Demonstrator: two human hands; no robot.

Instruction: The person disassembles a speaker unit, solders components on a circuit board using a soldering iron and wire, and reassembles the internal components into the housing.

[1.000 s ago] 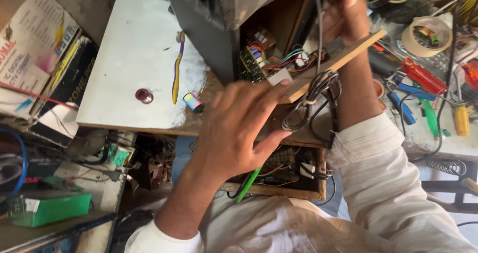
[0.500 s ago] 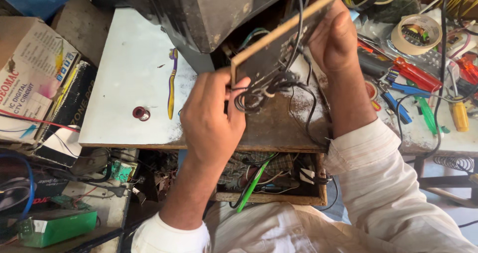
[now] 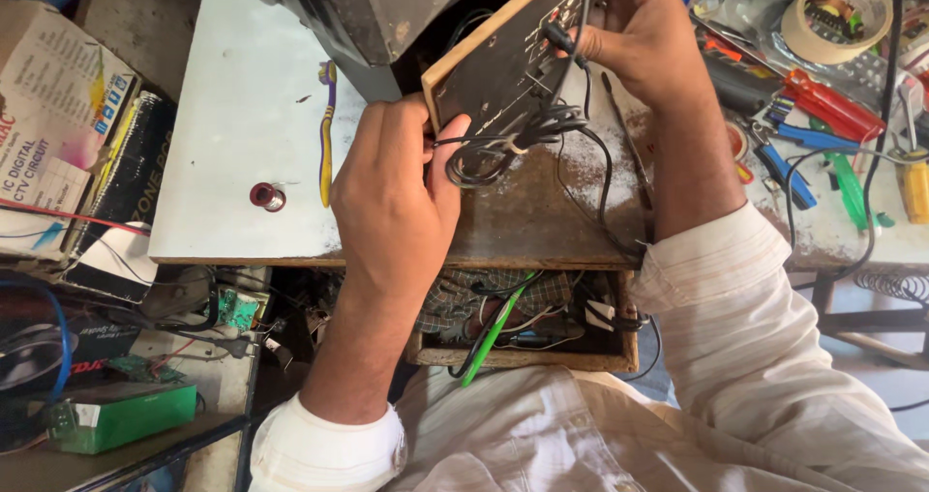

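Observation:
A dark rectangular panel with a wooden edge (image 3: 503, 66) is tilted up in front of a dark metal cabinet (image 3: 368, 8) on the workbench. My left hand (image 3: 397, 197) grips the panel's lower left corner. My right hand (image 3: 644, 37) holds its upper right side, fingers at a black plug and cable. A coiled bundle of black cable (image 3: 498, 149) hangs from the panel between my hands.
A yellow and purple toothbrush (image 3: 326, 134) and a small red round part (image 3: 264, 196) lie on the white board (image 3: 232, 163). Screwdrivers, blue pliers (image 3: 779, 168) and a tape roll (image 3: 837, 13) crowd the right. An open drawer of wires (image 3: 527, 323) sits below. Boxes are stacked at left.
The panel has been swung from a flat, edge-on pose to face me and moved left and up. My left hand shifted from over the cable to the panel's lower left corner.

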